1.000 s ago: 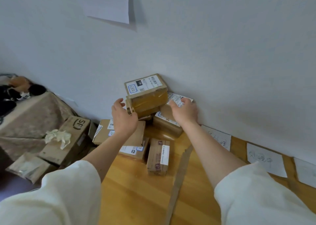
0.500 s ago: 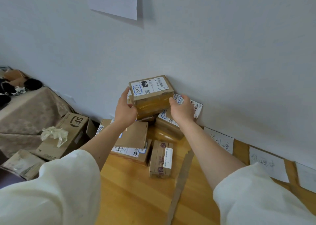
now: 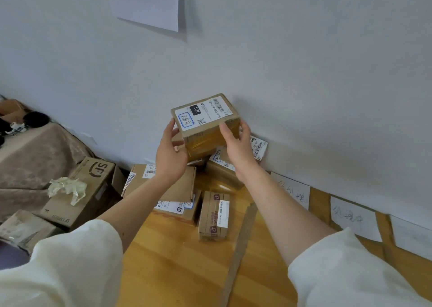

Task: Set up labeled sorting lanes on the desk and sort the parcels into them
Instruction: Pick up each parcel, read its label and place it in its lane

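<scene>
Head view: both hands hold one taped box (image 3: 205, 124) up in front of the white wall (image 3: 304, 73). The left hand (image 3: 169, 157) is curled partway, its fingers spread along the box's left face and lower edge. The right hand (image 3: 237, 148) wraps the box's right front corner, fingers bent over the taped side. The box is tilted, its top label (image 3: 202, 114) facing the camera, with a barcode and a blue-framed handwritten mark.

Just below and behind the right hand a labelled parcel (image 3: 224, 166) lies against the wall. Under the left wrist sits a flat carton (image 3: 184, 185), stacked on another parcel (image 3: 180, 209). Between the two forearms a narrow parcel (image 3: 214, 215) lies on the wooden desk (image 3: 175, 271). A cardboard strip (image 3: 240, 248) runs down the desk beside the right forearm.

To the right of the right arm, handwritten paper labels (image 3: 353, 218) lie along the wall edge. Well left of the left hand stands an SF carton (image 3: 93, 190) with crumpled paper (image 3: 66, 187) on top.
</scene>
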